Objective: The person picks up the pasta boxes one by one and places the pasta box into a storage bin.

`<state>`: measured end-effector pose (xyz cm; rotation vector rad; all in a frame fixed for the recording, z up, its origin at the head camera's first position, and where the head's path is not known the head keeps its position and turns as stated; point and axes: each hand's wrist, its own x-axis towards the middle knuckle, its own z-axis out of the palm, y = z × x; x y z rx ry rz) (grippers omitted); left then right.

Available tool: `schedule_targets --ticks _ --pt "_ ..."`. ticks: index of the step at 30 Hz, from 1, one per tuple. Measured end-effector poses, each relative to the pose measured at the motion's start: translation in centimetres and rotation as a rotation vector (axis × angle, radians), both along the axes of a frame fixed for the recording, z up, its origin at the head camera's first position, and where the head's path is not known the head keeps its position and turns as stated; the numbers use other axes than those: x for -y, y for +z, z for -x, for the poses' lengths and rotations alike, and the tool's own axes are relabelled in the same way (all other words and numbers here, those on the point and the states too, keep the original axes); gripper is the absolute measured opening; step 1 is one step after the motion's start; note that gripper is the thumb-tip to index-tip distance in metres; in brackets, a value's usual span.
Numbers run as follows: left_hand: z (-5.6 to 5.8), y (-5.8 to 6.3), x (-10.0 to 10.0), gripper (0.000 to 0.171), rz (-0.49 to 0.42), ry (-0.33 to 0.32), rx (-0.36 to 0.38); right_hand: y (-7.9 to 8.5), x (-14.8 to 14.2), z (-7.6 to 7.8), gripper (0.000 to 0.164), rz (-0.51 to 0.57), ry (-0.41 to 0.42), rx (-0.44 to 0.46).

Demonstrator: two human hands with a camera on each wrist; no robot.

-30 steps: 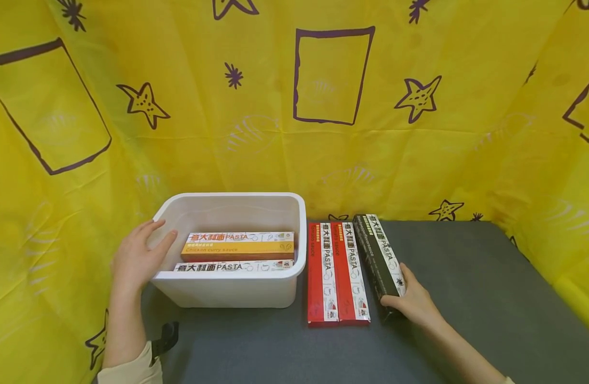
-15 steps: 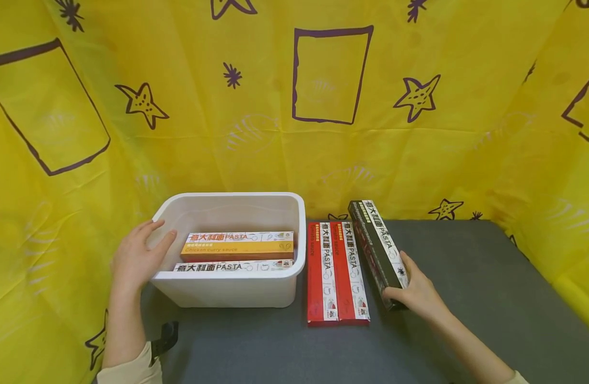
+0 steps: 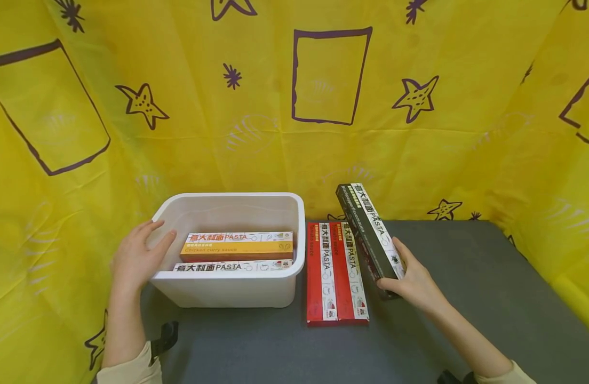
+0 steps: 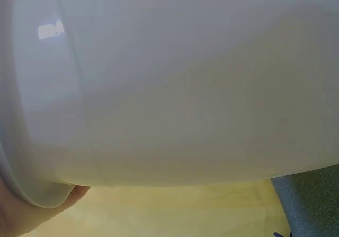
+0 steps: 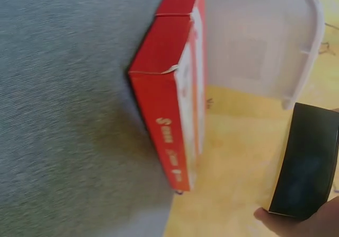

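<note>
My right hand (image 3: 412, 280) grips a black pasta box (image 3: 368, 234) by its near end. The box is tilted with its far end raised, above and just right of two red tomato sauce pasta boxes (image 3: 337, 277) lying side by side. In the right wrist view a thumb presses the dark end of the black box (image 5: 307, 163). My left hand (image 3: 138, 256) holds the left rim of a white plastic bin (image 3: 227, 290), with its fingertips at the rim. Inside the bin lie a yellow chicken curry pasta box (image 3: 239, 248) and another pasta box (image 3: 234, 266) showing a white side.
A dark grey tabletop (image 3: 477, 288) lies under everything, extending to the right and front. Yellow patterned cloth (image 3: 256, 133) hangs behind and along both sides, close to the bin's back.
My right hand has lifted the black pasta box off the table and moved it slightly left and away. The left hand, bin and red boxes stay in place.
</note>
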<state>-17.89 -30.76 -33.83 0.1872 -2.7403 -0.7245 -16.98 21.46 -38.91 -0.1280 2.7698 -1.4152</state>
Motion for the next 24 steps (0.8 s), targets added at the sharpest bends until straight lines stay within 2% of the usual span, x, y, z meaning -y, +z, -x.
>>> schedule_targets --ticks 8,18,24 --pt "0.0 -0.1 0.0 0.066 -0.007 -0.006 -0.004 1.6 1.3 0.3 0.104 0.042 0.026 -0.023" --pt "0.0 -0.1 0.0 0.067 -0.008 -0.001 -0.002 3.0 2.7 0.5 0.101 0.04 0.067 -0.06" --pt "-0.1 0.0 0.0 0.067 -0.005 -0.001 -0.005 3.7 3.5 0.7 0.1 0.07 0.131 -0.106"
